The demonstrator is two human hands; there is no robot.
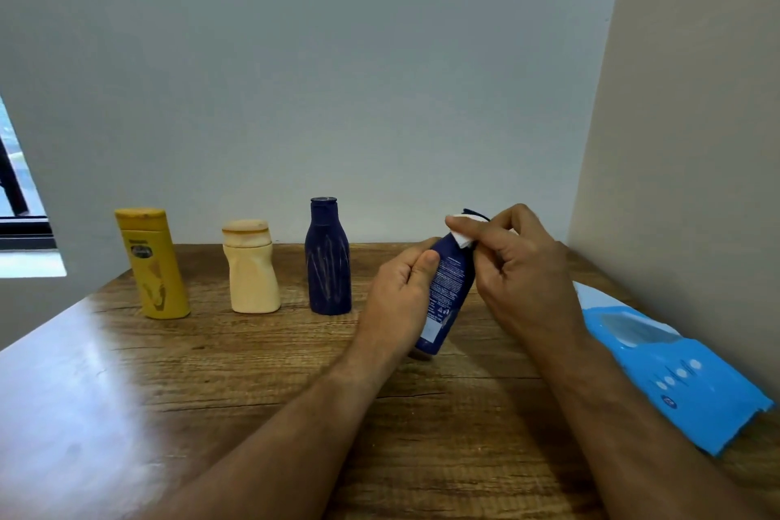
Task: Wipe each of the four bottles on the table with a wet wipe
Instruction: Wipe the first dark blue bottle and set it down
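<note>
A wooden table (126,393) fills the lower half of the frame, its far edge meeting a pale grey wall across the middle. A blue wipes packet (683,372) lies flat along the table's right side, running from the right middle down toward the lower right corner, with its flap area showing near its upper end.

Two bare forearms come up from the bottom edge toward the centre right. The left hand (401,300) curls around the lower body of a dark blue bottle with white print (449,283), thumb laid across its front, holding it tilted with its top leaning to the upper right and its base low over the table. The right hand (519,266) pinches a folded white wet wipe (460,234) between thumb and fingers and presses it against the neck of that bottle, just under its cap.

Left of the hands three bottles stand upright in a row near the wall: a dark blue bottle with pale streaks (329,266) at centre, a cream bottle (252,270) beside it, and a yellow bottle (154,266) furthest left, all apart from one another.
</note>
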